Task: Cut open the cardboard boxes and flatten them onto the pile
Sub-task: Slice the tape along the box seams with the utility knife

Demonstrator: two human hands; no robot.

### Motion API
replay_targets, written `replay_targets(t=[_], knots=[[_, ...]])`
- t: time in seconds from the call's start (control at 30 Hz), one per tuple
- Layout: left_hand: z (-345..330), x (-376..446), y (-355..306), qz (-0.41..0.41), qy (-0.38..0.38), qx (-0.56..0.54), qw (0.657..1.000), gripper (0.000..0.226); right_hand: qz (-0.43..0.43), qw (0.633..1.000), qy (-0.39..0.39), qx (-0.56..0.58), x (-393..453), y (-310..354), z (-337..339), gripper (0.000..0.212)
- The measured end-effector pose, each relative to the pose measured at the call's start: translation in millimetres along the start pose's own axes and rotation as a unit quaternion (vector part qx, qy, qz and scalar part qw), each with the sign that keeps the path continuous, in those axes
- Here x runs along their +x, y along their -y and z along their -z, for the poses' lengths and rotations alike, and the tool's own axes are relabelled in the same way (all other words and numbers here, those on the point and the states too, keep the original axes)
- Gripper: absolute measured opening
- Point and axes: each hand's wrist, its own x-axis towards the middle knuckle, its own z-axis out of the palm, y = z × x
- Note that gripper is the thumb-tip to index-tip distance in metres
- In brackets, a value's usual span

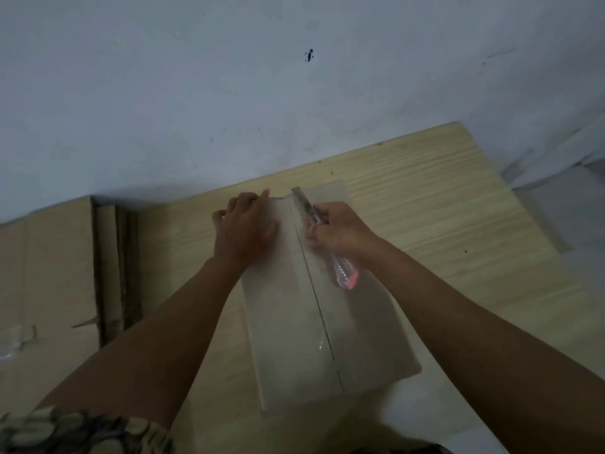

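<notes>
**Knife at the far end of the box seam**

A pale cardboard box (294,322) lies on the wooden desk (442,208), approx. in the middle, with its long side running away from the person. A dark seam line runs along its top from the near end toward the far end.

The left hand (244,229) rests on the far left part of the box, fingers bent over its far edge; its grip holds the box down. The right hand (340,232) has its grip closed round a utility knife (322,237) w/ a clear pink handle. The metal blade part points to the far end of the box, just beside the left hand.

At the left, a pile of flat brown cardboard (49,273) lies on the desk, near the box but apart from it. Behind the desk is a grey-white wall (229,77).
</notes>
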Motion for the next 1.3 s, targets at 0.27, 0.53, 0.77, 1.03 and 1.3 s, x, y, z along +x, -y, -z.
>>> replay_targets(t=[0.27,0.53,0.77,1.03,1.3], knots=[[-28.1,-10.9,1.5,-0.013,-0.134,-0.031,0.990,0.043,-0.016,0.983,-0.027,-0.181,0.7,14.2,-26.2,0.011],[-25.9,-1.8,-2.5,0.013,-0.111,-0.030,0.993,0.039,-0.019,0.971,-0.060,-0.229,-25.6,22.3,-41.2,0.032],[-32.6,-2.1,-0.7,-0.002,-0.095,-0.017,0.995,0.046,-0.027,0.969,-0.066,-0.236,-25.0,29.9,-44.3,0.033],[-33.2,-2.6,-2.8,0.006,-0.108,-0.033,0.994,0.033,-0.042,0.967,-0.064,-0.244,-31.7,34.2,-45.8,0.029],[-33.6,-4.1,-2.5,0.000,-0.107,-0.016,0.994,0.033,-0.056,0.961,-0.049,-0.266,-30.4,47.0,-43.5,0.027]])
